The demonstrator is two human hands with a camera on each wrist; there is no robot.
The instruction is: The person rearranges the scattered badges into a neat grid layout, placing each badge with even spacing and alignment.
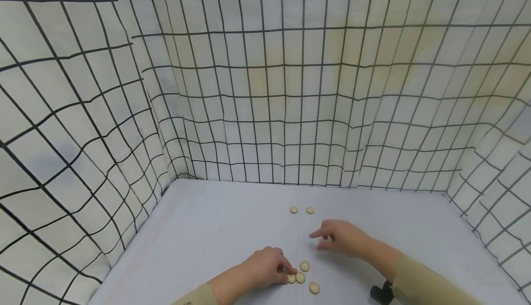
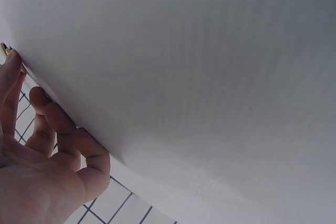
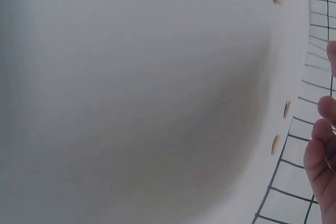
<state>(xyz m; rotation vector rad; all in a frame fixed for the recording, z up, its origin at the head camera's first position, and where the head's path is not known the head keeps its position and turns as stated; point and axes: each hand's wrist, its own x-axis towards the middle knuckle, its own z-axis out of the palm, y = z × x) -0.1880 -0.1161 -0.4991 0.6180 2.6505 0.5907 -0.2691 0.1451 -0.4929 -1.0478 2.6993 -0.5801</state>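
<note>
Low over the white table, my left hand (image 1: 265,267) pinches a pale wooden button (image 1: 292,278) between thumb and index finger. That button lies right beside another wooden button (image 1: 300,278). A third button (image 1: 304,266) sits just beyond them, and one more button (image 1: 314,288) lies nearer me to the right. In the left wrist view, the thumb and index fingertip meet at a button's edge (image 2: 4,49), mostly hidden by the fingers. My right hand (image 1: 342,238) hovers above the table holding nothing, its index finger pointing left and the other fingers loosely bent.
Toward the back of the white table (image 1: 224,222) lie two separate buttons, a left button (image 1: 293,210) and a right button (image 1: 309,210). Pale walls with a black grid (image 1: 257,111) enclose the table. A small black object (image 1: 381,293) shows by the right sleeve.
</note>
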